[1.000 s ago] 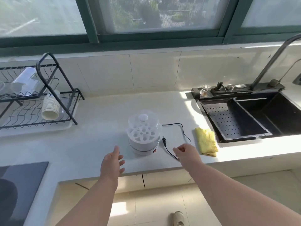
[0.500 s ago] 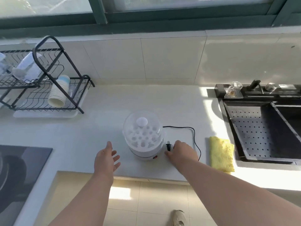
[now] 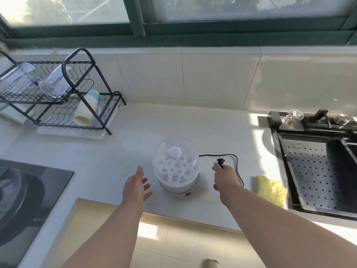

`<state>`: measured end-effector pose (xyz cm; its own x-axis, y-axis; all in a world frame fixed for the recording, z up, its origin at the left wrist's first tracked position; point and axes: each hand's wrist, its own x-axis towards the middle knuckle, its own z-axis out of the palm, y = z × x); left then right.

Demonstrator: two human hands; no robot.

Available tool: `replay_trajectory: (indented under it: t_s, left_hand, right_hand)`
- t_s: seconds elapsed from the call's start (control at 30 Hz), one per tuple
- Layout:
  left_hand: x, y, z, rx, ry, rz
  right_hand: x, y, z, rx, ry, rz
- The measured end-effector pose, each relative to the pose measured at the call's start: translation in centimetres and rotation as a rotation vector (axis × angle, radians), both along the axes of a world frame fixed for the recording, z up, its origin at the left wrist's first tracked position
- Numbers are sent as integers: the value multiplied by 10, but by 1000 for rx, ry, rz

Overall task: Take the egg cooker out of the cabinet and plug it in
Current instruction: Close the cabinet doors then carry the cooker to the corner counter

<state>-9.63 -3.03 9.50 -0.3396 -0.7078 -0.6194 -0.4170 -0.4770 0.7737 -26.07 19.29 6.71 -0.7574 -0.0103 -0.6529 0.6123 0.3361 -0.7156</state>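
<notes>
Right hand (image 3: 225, 177) fingers (image 3: 218, 167) pinch the black plug (image 3: 220, 162), prongs pointing toward 12 o'clock, lifted just off the surface (image 3: 119, 151). Black cord (image 3: 236, 165) loops from the plug back to the egg cooker (image 3: 176, 167) at the hand's 9 o'clock. Cooker sits upright on the surface, clear domed lid on, red switch facing the near edge. Left hand (image 3: 136, 185) hovers at the cooker's 8 o'clock, fingers spread and empty. Yellow cloth (image 3: 270, 188) lies at 3 o'clock, beside the sink (image 3: 316, 171). Dish rack (image 3: 63, 97) at 10 o'clock.
</notes>
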Motion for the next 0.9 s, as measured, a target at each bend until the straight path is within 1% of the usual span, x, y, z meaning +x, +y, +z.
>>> replay_trajectory:
  t_s: [0.1, 0.2, 0.3, 0.4, 0.5, 0.6, 0.7, 0.9]
  left_hand:
    - [-6, -2, 3, 32, 22, -56]
    - [-12, -9, 1, 82, 29, -137]
    - [-17, -16, 0, 226, 93, -264]
    - [-21, -22, -2, 422, 222, -282]
    - [-20, -34, -7, 528, 260, -335]
    - [-22, -43, -7, 531, 256, -434]
    - [-27, -48, -7, 478, 238, -534]
    - [-39, -53, 6, 461, 238, -635]
  right_hand:
    - [3, -4, 3, -190, -74, -129]
    - [10, -7, 7, -247, -138, -159]
    - [17, -11, 11, -263, -179, -120]
    - [26, -17, 18, -299, -216, -127]
    - [31, -24, 22, -350, -233, -172]
    - [36, -30, 25, -367, -223, -169]
    - [45, -37, 27, -314, -168, -145]
    - [60, -32, 46, -306, -110, -257]
